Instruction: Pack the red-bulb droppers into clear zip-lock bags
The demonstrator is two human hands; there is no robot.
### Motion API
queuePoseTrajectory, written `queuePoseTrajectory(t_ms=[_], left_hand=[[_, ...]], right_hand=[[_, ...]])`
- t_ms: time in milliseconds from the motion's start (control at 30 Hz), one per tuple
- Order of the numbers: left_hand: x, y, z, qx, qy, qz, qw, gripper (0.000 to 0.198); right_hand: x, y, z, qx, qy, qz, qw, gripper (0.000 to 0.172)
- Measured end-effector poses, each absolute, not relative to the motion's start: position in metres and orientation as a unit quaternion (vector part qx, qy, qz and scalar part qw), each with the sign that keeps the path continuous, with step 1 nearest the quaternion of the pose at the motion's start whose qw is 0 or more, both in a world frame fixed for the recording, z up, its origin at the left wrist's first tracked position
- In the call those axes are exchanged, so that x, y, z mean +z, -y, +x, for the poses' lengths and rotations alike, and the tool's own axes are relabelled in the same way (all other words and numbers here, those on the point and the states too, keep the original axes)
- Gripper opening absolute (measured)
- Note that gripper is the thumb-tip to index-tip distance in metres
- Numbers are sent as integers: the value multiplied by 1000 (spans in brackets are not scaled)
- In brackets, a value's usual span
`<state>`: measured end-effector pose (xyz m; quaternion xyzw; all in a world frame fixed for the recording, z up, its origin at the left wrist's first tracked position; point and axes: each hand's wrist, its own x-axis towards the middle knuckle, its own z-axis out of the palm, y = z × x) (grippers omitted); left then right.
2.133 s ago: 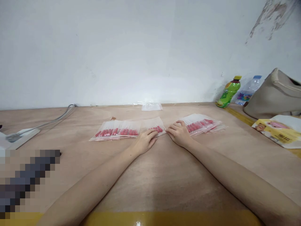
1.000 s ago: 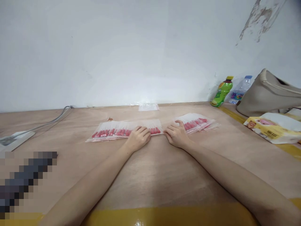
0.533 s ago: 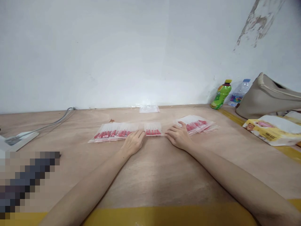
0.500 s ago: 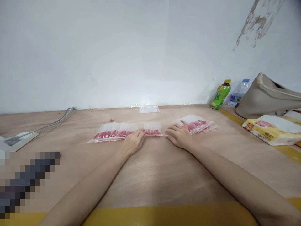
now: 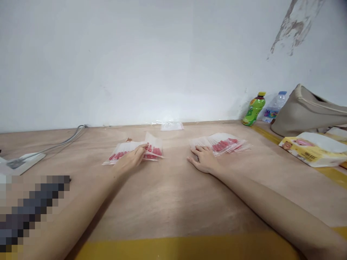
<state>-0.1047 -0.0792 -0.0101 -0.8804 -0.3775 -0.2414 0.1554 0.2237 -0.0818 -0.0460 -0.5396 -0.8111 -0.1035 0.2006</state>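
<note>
My left hand is closed on the edge of a clear plastic bag with several red pieces inside. This bag is tilted, one corner raised, over the right end of a left-hand group of similar bags. My left hand partly covers that group. My right hand lies palm down with its thumb and fingers apart. Its fingertips touch the left edge of a fanned pile of clear bags, also with red pieces in them. What exactly the red pieces are is too small to tell.
An empty-looking clear bag lies by the wall. At the right are a green bottle, a clear bottle, a beige bag and a yellow tissue pack. A grey cable runs at the left.
My left hand has moved left with the middle bag and lifted it over the left-hand group. My right hand has shifted slightly, still at the right pile.
</note>
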Motion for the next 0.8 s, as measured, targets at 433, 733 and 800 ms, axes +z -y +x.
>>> queuePoseTrajectory(t_ms=[433, 733, 800], left_hand=[[-21, 89, -141, -202, 386, -870, 230, 25], [-29, 104, -53, -288, 309, -900, 105, 31], [-32, 100, -28, -291, 326, -898, 52, 36]], right_hand=[[-36, 85, 135, -76, 828, -482, 277, 53], [-34, 85, 224, -16, 850, -440, 288, 45], [-40, 80, 226, 35, 851, -414, 323, 43]])
